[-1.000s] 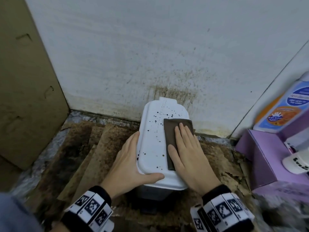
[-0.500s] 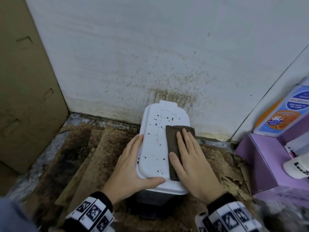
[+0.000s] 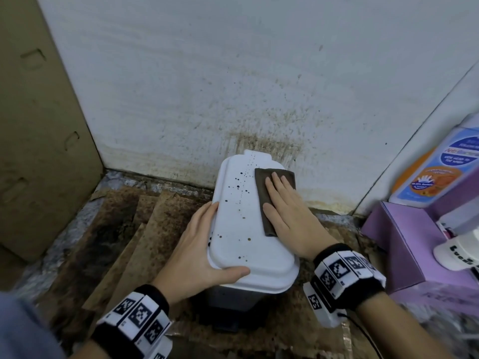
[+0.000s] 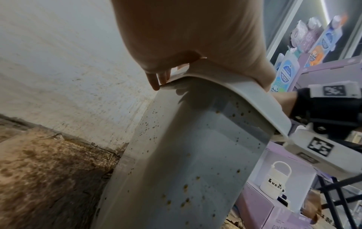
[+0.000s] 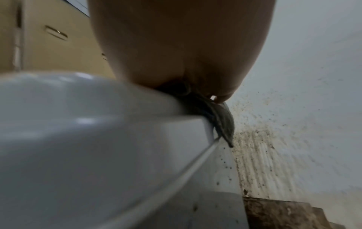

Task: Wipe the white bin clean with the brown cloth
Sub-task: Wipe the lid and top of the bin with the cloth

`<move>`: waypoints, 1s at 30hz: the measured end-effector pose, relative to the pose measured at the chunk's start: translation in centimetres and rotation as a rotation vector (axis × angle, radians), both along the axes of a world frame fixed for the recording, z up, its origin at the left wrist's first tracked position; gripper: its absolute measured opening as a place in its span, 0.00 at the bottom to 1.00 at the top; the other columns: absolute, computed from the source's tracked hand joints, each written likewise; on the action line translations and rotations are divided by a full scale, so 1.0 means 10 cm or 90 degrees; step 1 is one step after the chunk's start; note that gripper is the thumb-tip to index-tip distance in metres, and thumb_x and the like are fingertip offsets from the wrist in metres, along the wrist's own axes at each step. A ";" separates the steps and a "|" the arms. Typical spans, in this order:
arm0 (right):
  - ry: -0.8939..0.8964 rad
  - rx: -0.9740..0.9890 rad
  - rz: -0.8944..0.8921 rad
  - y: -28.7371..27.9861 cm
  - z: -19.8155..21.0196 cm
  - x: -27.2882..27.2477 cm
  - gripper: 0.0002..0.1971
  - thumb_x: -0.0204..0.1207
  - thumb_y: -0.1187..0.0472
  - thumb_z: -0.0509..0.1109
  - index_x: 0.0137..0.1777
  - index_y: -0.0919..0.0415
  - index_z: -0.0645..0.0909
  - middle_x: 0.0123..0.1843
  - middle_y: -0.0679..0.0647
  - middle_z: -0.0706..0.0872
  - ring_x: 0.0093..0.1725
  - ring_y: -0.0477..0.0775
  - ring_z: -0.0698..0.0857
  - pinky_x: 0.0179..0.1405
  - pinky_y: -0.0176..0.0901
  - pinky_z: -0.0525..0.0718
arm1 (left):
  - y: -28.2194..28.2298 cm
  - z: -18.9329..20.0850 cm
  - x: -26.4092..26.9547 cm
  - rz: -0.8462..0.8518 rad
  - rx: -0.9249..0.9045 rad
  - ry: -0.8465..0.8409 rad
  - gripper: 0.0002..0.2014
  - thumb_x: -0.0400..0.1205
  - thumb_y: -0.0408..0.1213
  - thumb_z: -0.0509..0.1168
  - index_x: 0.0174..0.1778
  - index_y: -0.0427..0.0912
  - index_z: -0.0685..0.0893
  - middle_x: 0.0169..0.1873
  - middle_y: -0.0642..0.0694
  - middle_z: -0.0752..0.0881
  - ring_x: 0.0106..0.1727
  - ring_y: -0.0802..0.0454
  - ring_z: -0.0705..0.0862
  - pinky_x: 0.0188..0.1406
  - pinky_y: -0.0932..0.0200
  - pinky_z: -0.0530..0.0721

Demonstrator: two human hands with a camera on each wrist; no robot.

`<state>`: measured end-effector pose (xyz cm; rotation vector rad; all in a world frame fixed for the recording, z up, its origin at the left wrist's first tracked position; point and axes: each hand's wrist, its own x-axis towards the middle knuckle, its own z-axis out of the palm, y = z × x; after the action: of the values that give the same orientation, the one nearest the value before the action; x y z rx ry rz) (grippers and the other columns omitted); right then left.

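The white bin [image 3: 241, 229] stands on the floor against the stained wall, its lid speckled with dark spots. The brown cloth [image 3: 261, 193] lies flat on the lid's right half, reaching its far end. My right hand [image 3: 285, 211] presses on the cloth with straight fingers. My left hand [image 3: 199, 252] holds the lid's left edge, thumb lying across the near end of the lid. From the left wrist view the bin's spotted side wall [image 4: 195, 155] shows under the lid rim. In the right wrist view a corner of the cloth [image 5: 223, 124] hangs over the lid's edge.
A cardboard panel [image 3: 39, 125] stands at the left. Stained cardboard sheets [image 3: 124, 229] cover the floor. At the right are a purple box [image 3: 404, 244], a white jar [image 3: 461, 250] and a blue and orange bottle [image 3: 435, 172]. The dirty wall [image 3: 259, 99] is right behind the bin.
My right hand has slid the cloth away from me along the lid's right side, toward the wall. The left hand keeps its hold on the lid's left edge.
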<state>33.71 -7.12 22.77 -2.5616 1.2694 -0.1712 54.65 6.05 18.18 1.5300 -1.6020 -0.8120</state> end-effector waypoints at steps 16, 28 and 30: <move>0.024 -0.060 -0.009 0.74 -0.05 -0.10 0.35 0.87 0.39 0.36 0.89 0.55 0.37 0.90 0.49 0.33 0.87 0.45 0.30 0.88 0.48 0.39 | -0.02 -0.06 -0.03 0.004 -0.003 0.011 0.66 0.62 0.70 0.79 0.89 0.59 0.46 0.85 0.69 0.46 0.87 0.66 0.51 0.83 0.54 0.62; 0.062 0.049 0.004 -0.81 0.06 0.17 0.36 0.89 0.39 0.43 0.90 0.58 0.39 0.90 0.52 0.36 0.89 0.53 0.35 0.86 0.47 0.35 | -0.04 -0.03 -0.02 -0.004 0.006 0.037 0.64 0.63 0.69 0.79 0.88 0.59 0.47 0.84 0.71 0.47 0.86 0.67 0.53 0.81 0.54 0.65; 0.081 0.031 0.013 -0.96 0.01 0.19 0.39 0.86 0.36 0.40 0.90 0.59 0.39 0.91 0.56 0.37 0.90 0.55 0.37 0.89 0.53 0.40 | -0.03 -0.02 -0.02 -0.006 0.008 0.034 0.64 0.63 0.69 0.79 0.88 0.59 0.47 0.84 0.71 0.47 0.86 0.67 0.53 0.82 0.52 0.65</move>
<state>35.61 -16.68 22.89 -2.5788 1.2746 0.0267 54.44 5.75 17.97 1.4978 -1.5691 -0.8623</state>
